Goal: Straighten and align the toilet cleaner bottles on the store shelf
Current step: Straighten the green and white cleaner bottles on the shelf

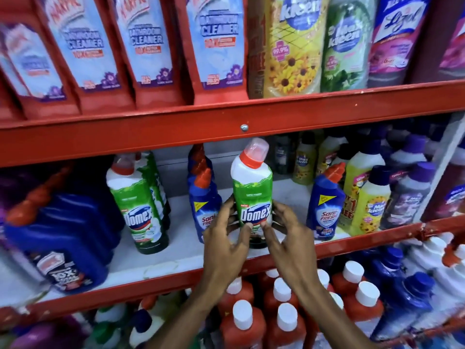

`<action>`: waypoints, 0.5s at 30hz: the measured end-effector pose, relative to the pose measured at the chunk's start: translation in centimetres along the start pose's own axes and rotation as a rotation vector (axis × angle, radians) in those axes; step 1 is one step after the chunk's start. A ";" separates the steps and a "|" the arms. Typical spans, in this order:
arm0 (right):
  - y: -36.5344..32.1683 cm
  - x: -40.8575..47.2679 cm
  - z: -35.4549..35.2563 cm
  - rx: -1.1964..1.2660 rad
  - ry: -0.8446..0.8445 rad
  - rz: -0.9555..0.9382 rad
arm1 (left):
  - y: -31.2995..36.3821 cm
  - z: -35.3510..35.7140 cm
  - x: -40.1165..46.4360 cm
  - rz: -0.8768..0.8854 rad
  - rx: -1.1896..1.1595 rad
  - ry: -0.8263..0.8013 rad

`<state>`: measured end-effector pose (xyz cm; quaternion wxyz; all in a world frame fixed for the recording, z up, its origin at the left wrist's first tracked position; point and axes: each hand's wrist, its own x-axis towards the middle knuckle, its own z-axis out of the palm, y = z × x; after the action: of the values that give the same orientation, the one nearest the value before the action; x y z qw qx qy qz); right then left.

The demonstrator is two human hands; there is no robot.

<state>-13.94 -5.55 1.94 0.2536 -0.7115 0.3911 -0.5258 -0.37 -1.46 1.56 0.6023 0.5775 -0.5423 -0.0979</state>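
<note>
1. A green Domex bottle (251, 192) stands upright near the middle of the middle shelf (176, 260), close to its front edge, red cap at 12 o'clock.
2. The left hand (226, 238) grips the bottle's lower body from 9 o'clock, fingers curled round its side and thumb pressed on the label.
3. The right hand (286, 233) grips it from 3 o'clock in the same way, thumb on the label's lower edge; both hands are closed on the bottle.
4. At 9 o'clock from it, just beside, stands a blue Sani Fresh bottle (205, 202), with more blue ones lined up behind.
5. Further out at 9 o'clock stands a second Domex bottle (141, 210), leaning slightly left, another behind it.
6. At 3 o'clock, apart from the held bottle, is another blue bottle (325, 205), then yellow bottles (364, 202).
7. At far 9 o'clock sit big blue jugs (63, 238).
8. The shelf above holds red Harpic packs (216, 46).
</note>
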 end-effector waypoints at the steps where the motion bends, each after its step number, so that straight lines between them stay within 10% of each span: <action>1: -1.0 -0.5 0.7 0.026 -0.007 -0.011 | 0.0 -1.3 -0.4 0.014 0.017 0.030; 15: -10.4 -4.5 15.1 0.166 -0.264 -0.059 | -3.5 -17.7 -3.7 0.044 0.306 0.249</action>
<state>2.70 3.33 2.72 0.3453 -0.7621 0.2886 -0.4655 13.48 10.65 1.23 0.5720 0.6579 -0.4847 0.0709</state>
